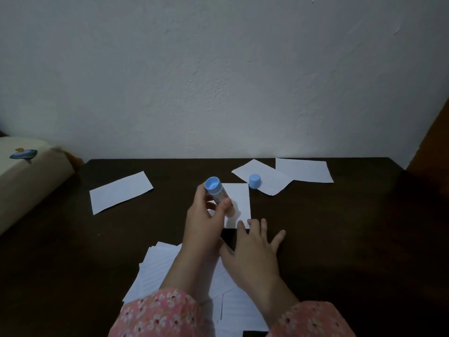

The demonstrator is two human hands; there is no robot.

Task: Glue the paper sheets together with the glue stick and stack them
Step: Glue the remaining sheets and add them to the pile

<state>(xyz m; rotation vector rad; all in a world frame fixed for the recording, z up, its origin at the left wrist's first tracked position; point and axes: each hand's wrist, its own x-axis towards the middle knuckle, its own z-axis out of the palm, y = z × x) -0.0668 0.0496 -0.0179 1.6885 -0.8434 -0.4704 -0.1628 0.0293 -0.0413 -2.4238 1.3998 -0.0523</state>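
dark table [340, 239], left hand [206, 222] fingers around glue stick [216, 190], right hand [252, 249] flat on paper sheet [240, 200], label unreadable

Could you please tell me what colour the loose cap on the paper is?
Light blue: the small round plastic cap, seen in the head view.
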